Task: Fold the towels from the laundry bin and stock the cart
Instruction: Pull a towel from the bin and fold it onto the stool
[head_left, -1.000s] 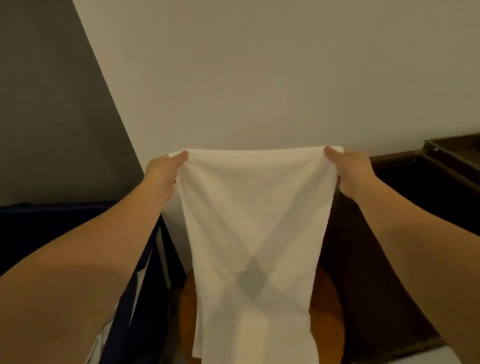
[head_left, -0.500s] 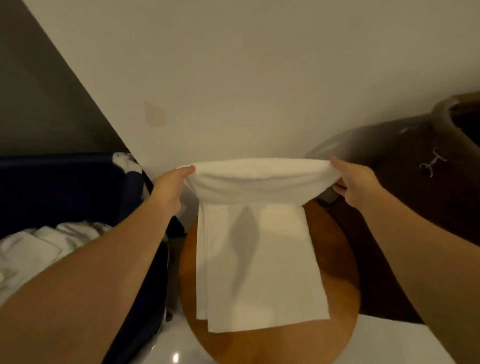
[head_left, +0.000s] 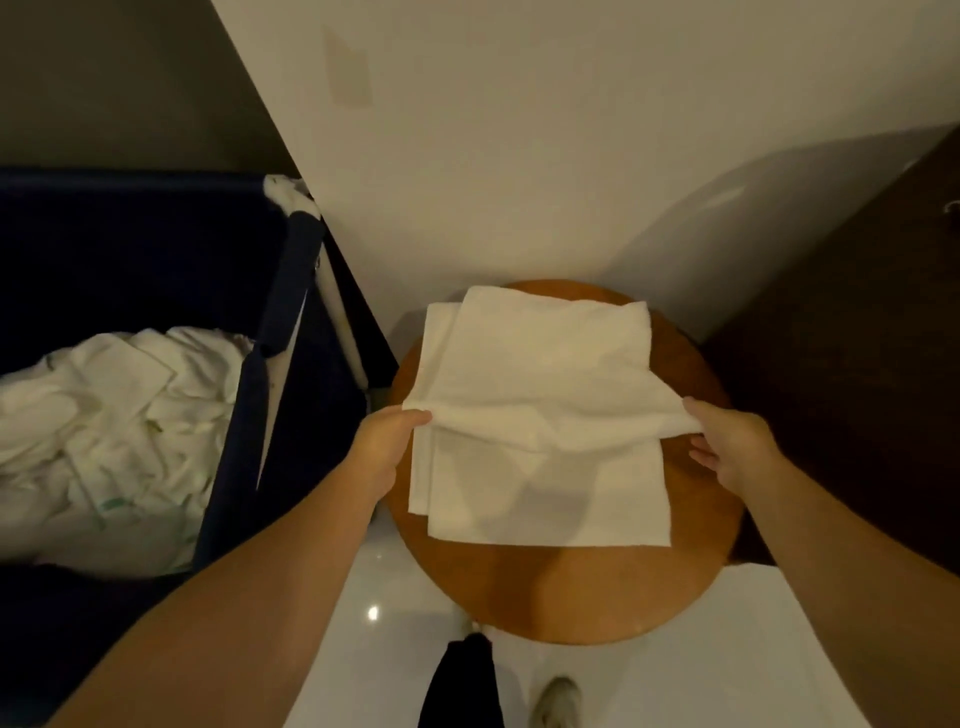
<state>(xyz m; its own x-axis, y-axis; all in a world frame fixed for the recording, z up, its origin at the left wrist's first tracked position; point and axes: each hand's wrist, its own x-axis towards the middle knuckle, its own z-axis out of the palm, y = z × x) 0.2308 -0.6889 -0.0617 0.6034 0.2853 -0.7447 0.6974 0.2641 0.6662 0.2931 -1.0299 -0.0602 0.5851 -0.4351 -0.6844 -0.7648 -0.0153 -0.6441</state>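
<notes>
A white towel (head_left: 540, 384) lies folded over itself on a round wooden stool (head_left: 571, 587). My left hand (head_left: 387, 441) pinches the folded edge at its left side. My right hand (head_left: 732, 441) pinches the same edge at the right. The lower layer spreads flat toward me beneath that edge. To the left stands a dark blue laundry bin (head_left: 291, 291) holding a heap of crumpled white towels (head_left: 104, 415).
A white wall (head_left: 519, 156) rises just behind the stool. A dark brown cabinet (head_left: 852, 364) stands at the right. The floor below is glossy white tile (head_left: 374, 649), with my shoe (head_left: 558, 701) and dark trouser leg (head_left: 462, 680) at the bottom.
The towel hung from my raised hands a second ago. I have brought it down and toward me, so it now lies folded on the stool. The view has tilted down.
</notes>
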